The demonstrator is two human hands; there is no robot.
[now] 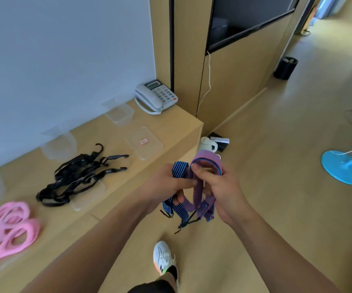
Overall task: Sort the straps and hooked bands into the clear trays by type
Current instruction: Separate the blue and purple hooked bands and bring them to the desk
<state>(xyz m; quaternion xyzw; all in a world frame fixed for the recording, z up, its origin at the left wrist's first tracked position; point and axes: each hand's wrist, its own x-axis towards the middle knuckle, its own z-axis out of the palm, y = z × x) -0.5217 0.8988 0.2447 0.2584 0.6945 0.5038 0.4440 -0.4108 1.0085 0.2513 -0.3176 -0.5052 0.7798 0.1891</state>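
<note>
Straps held just off the bench [170,127] edge.
Left hand [166,185] clutches the blue strap [179,169], right hand [219,187] the purple strap [207,158]; best untangle the dangling ends before reaching over the bench to a tray [152,150].

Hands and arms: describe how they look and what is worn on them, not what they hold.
The left hand and the right hand are bare: no gloves, no rings visible. The left forearm and the right forearm are bare as well, with no sleeve in view and no watch or band at either wrist.
</note>
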